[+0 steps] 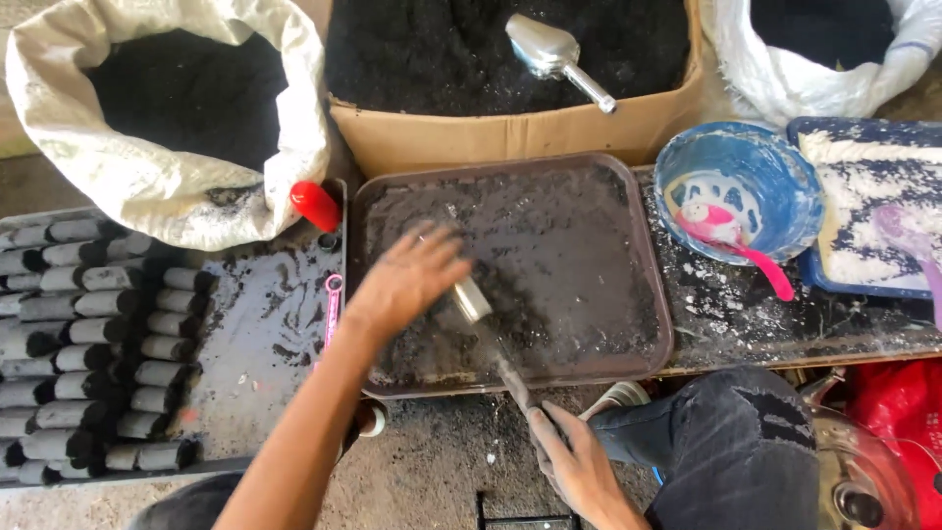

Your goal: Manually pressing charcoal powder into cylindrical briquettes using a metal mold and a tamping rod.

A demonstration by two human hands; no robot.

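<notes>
Rows of dark filled tubes (98,344) lie far left on the worktop (265,334). The left hand (407,280) spreads open, flat over the brown tray (657,294) of black powder; the right hand (579,466), near, grips a metal scoop (473,302) reaching into it

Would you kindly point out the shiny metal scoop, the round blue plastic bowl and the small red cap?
Shiny metal scoop (542,46), head view, on its bowl.
Round blue plastic bowl (790,177), head view, on its right rim.
Small red cap (316,205), head view, on its middle.
</notes>
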